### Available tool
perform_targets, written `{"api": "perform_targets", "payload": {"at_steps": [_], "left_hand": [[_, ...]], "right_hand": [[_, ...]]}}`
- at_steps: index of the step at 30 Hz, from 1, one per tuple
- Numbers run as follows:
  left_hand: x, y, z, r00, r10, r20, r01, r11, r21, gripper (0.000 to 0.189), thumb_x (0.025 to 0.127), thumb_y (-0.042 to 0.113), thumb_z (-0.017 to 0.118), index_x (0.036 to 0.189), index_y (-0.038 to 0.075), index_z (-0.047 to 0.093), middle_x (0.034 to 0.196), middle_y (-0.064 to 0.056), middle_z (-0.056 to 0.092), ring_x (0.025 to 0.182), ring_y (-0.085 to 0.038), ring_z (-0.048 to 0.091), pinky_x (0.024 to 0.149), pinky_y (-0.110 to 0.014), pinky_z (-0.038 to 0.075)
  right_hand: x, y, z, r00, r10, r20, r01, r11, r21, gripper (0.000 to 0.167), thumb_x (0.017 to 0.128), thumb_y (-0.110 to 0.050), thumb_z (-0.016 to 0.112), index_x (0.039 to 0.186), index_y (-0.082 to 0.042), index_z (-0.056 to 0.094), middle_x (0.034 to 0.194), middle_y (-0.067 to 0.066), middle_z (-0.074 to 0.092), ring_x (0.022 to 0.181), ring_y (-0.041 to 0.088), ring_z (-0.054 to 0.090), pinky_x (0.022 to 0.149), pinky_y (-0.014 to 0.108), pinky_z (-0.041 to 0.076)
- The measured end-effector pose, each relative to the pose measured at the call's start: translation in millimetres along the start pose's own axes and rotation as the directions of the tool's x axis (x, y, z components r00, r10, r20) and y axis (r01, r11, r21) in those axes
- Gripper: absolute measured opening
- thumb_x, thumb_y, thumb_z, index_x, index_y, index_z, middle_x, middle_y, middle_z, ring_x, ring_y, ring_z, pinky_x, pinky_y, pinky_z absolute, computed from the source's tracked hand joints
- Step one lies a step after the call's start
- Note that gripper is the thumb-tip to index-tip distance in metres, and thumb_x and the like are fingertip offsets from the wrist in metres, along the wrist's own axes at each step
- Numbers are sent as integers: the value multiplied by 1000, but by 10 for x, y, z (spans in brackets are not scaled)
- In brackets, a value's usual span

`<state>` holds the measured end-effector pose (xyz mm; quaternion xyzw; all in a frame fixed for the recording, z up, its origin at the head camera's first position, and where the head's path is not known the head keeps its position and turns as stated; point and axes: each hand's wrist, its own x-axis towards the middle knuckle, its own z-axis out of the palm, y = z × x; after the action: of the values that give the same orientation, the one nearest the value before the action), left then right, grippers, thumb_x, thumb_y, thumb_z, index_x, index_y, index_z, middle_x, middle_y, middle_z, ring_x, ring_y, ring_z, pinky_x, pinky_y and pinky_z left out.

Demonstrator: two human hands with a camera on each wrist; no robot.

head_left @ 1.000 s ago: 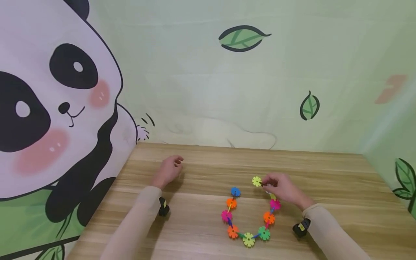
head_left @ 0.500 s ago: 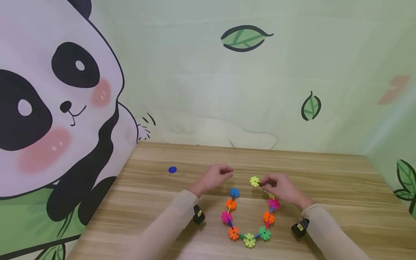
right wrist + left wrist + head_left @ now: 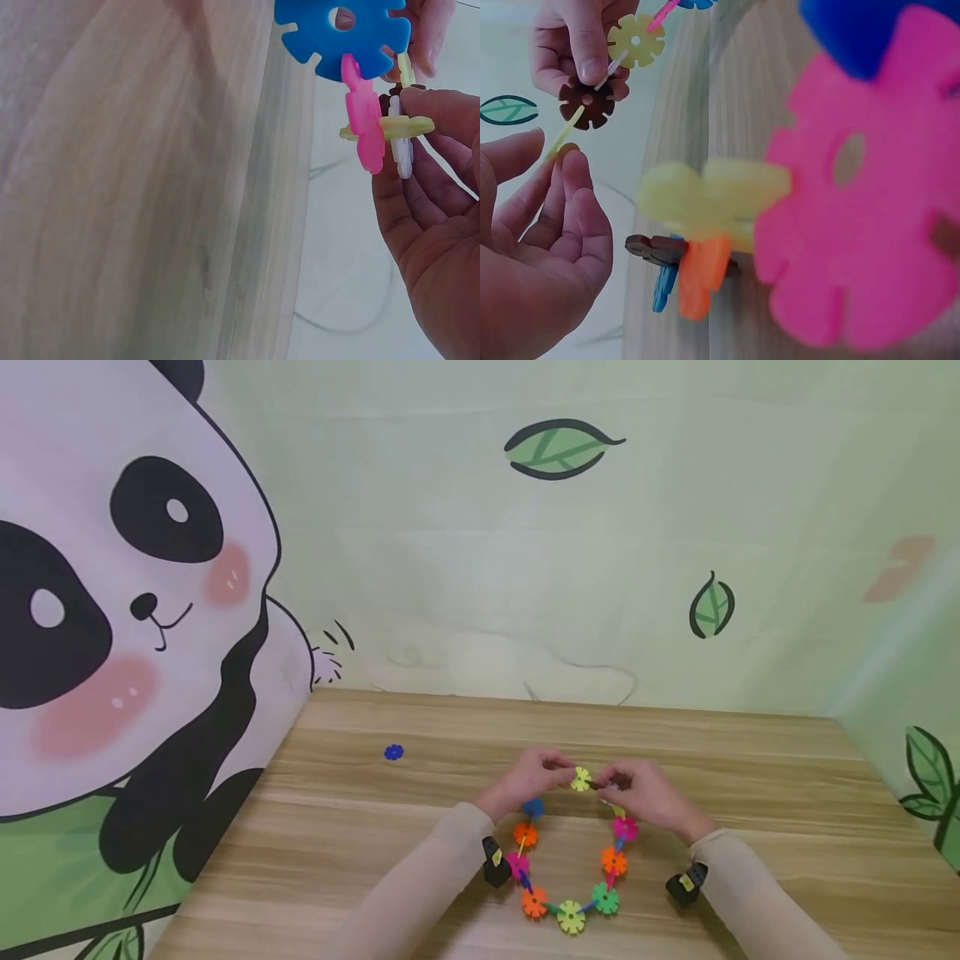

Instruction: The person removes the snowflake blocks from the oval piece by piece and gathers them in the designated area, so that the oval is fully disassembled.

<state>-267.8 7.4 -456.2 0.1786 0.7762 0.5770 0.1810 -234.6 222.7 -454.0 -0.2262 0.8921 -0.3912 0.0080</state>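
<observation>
A chain of colourful notched interlocking discs [image 3: 571, 917] curves in an open loop on the table. At its far right end, my right hand [image 3: 645, 789] pinches a brown disc [image 3: 586, 103], slotted beside a white disc [image 3: 401, 139]. Joined to the brown disc is a yellow disc [image 3: 581, 779], seen edge-on in the left wrist view. My left hand [image 3: 528, 781] has its thumb and fingertips at that yellow disc's outer edge and appears to pinch it. Just below the left hand lies the chain's other end, a blue disc [image 3: 533, 808], partly hidden by that hand.
A loose dark-blue disc [image 3: 393, 752] lies flat on the wooden table [image 3: 765, 793], towards the back left. Behind the table rises a pale green wall covering [image 3: 450, 543] printed with a panda and leaves. Each wrist wears a small black camera [image 3: 686, 885].
My left hand has moved right from the back left, where the dark-blue disc is now uncovered, to the yellow disc. My right hand has stayed nearly in place with its grip.
</observation>
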Motion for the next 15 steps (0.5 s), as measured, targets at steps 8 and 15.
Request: {"api": "perform_targets", "payload": {"at_steps": [8, 15], "left_hand": [[29, -18, 10, 998, -49, 24, 50, 998, -24, 21, 89, 20, 67, 104, 4, 67, 87, -1, 66, 86, -22, 61, 78, -33, 51], [38, -56, 28, 999, -39, 20, 40, 996, -80, 15, 88, 13, 67, 98, 2, 66, 83, -2, 65, 80, -19, 58, 77, -35, 50]], "right_hand": [[19, -19, 4, 1000, -11, 9, 11, 1000, -28, 8, 85, -8, 69, 93, -9, 70, 89, -4, 66, 80, 12, 59, 73, 27, 50], [21, -13, 11, 1000, -12, 4, 12, 1000, -1, 7, 86, -9, 69, 92, -11, 70, 90, -3, 66, 81, 13, 59, 73, 28, 50]]}}
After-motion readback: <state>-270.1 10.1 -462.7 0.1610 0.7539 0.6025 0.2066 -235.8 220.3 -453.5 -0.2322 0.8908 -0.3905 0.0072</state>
